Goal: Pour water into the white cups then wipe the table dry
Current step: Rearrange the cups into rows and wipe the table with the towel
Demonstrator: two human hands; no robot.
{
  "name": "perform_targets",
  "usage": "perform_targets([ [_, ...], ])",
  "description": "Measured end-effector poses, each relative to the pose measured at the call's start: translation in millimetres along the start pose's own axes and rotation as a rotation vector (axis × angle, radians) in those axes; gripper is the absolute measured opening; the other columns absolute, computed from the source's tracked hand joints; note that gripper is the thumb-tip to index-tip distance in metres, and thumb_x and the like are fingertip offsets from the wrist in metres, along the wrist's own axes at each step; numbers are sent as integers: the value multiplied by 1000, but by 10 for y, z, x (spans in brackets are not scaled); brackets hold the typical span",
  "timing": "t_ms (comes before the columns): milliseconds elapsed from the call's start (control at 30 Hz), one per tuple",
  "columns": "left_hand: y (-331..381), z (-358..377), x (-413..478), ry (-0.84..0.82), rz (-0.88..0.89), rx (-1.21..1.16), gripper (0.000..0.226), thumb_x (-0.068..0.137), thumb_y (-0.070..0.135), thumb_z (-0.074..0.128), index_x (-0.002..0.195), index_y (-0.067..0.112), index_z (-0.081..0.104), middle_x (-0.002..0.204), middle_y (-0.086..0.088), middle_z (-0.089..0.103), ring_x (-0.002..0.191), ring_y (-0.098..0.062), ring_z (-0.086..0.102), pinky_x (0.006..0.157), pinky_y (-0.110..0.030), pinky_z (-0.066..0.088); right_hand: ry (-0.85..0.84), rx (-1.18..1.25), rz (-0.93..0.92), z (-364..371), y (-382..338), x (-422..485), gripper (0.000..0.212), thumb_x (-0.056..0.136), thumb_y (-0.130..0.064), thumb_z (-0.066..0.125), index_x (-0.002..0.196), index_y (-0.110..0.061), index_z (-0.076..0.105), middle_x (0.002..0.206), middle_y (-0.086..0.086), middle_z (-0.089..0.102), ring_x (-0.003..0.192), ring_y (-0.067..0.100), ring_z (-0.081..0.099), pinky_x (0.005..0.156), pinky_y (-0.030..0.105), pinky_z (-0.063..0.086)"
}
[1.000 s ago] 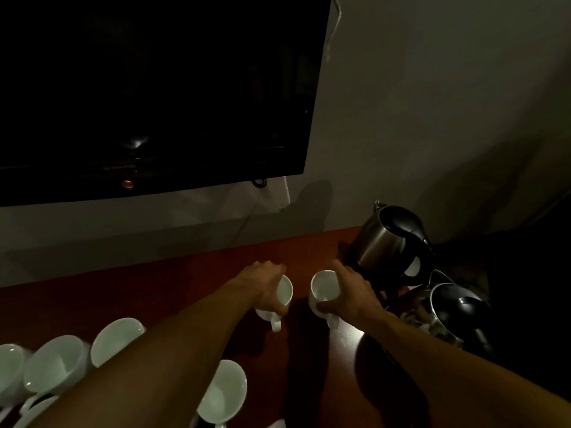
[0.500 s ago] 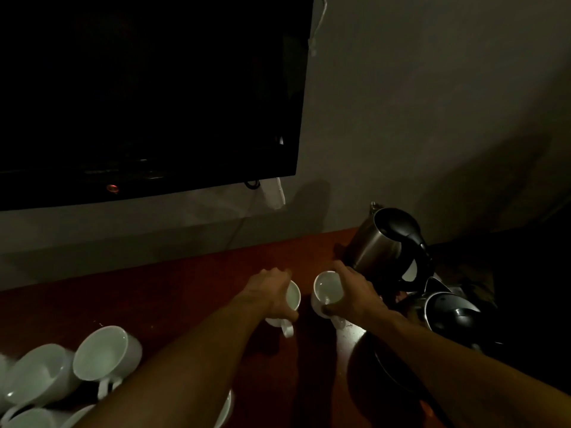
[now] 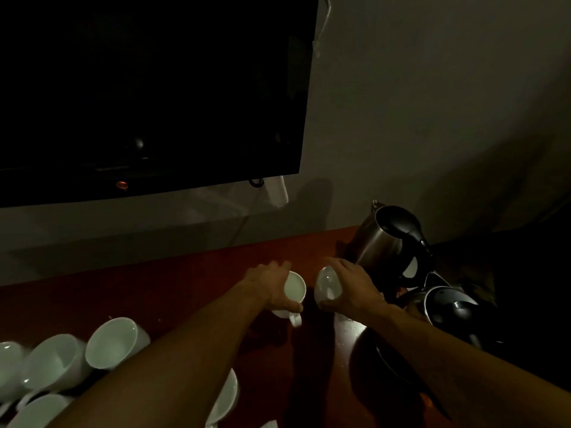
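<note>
My left hand (image 3: 270, 285) grips a white cup (image 3: 293, 290) that stands on the reddish-brown table (image 3: 185, 288), its handle pointing towards me. Just to its right, my right hand (image 3: 352, 287) holds a second white cup (image 3: 326, 284), tilted with its mouth towards the left cup. The two cups are almost touching. A steel kettle (image 3: 378, 242) with a black lid and handle stands right behind my right hand. The light is dim and I cannot tell whether the cups hold water.
Several more white cups (image 3: 114, 342) lie tilted in a cluster at the lower left. A second dark kettle (image 3: 452, 307) sits at the right beside other dark items. A black television (image 3: 148, 94) hangs on the wall above the table.
Both hands have stayed on their cups. The right cup now tilts more towards the left one. The view has shifted slightly.
</note>
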State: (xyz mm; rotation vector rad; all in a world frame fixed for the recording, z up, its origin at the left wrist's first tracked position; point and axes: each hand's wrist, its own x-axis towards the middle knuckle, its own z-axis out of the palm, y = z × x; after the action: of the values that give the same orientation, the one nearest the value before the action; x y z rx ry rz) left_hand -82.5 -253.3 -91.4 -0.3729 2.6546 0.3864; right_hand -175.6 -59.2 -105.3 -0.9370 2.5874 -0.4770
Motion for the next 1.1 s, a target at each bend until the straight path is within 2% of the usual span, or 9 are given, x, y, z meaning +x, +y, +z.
perform_targets([
  [100,-180,-92,-137,4,-16,30,101,64,76,74,143,27,34,137,-4,49,117,-26,53,84,-39,46,41,5,-41,-29,-164,-53,103,69,-47,86,153,-28,29,158,-3,32,144,22,27,121,45,21],
  [167,-322,-138,-263,6,-50,59,109,64,77,73,149,27,27,144,-6,44,124,-29,50,89,-42,45,62,9,-71,-28,-314,-93,102,71,-47,85,153,-26,29,159,-2,32,146,21,26,122,44,18],
  [300,-673,-207,-611,-4,-122,86,115,70,74,71,157,27,13,159,-8,26,140,-34,37,106,-47,39,67,40,-112,73,-658,-208,96,70,-48,85,150,-26,35,154,-4,39,142,19,34,118,41,27],
  [433,-1036,-196,-1059,-17,-156,89,114,74,73,68,158,27,6,165,-9,12,147,-37,25,114,-49,30,51,44,-159,313,-1043,-372,95,71,-51,83,150,-26,36,153,-4,40,140,20,37,115,40,33],
  [700,-1555,118,-1819,25,-133,60,106,77,69,70,156,24,15,156,-8,30,137,-33,41,107,-47,41,-57,74,-148,853,-1816,-687,100,73,-51,83,153,-31,27,156,-2,36,142,22,35,115,45,36],
  [800,-1664,252,-2020,48,-93,49,103,77,70,68,155,23,18,153,-8,34,134,-31,43,103,-44,44,-94,52,-152,1029,-1997,-780,98,76,-45,82,154,-30,26,159,-2,33,145,22,31,119,43,30],
  [933,-1729,484,-2207,50,-41,2,99,79,72,64,154,22,22,151,-6,38,130,-28,48,100,-44,47,-112,52,-152,1232,-2110,-947,100,73,-53,81,154,-31,27,159,-4,33,146,21,28,118,42,25],
  [1033,-1730,640,-2284,31,-5,-35,93,82,72,60,153,24,25,150,-4,37,135,-29,41,106,-53,41,-101,7,-161,1334,-2101,-1057,104,70,-57,82,154,-29,26,157,-3,35,143,22,33,115,40,29],
  [1100,-1715,719,-2317,50,1,-2,92,82,74,57,153,26,23,154,-3,30,143,-29,27,111,-65,27,-106,-8,-149,1374,-2077,-1099,107,69,-58,82,154,-29,25,156,-2,36,140,22,36,114,40,33],
])
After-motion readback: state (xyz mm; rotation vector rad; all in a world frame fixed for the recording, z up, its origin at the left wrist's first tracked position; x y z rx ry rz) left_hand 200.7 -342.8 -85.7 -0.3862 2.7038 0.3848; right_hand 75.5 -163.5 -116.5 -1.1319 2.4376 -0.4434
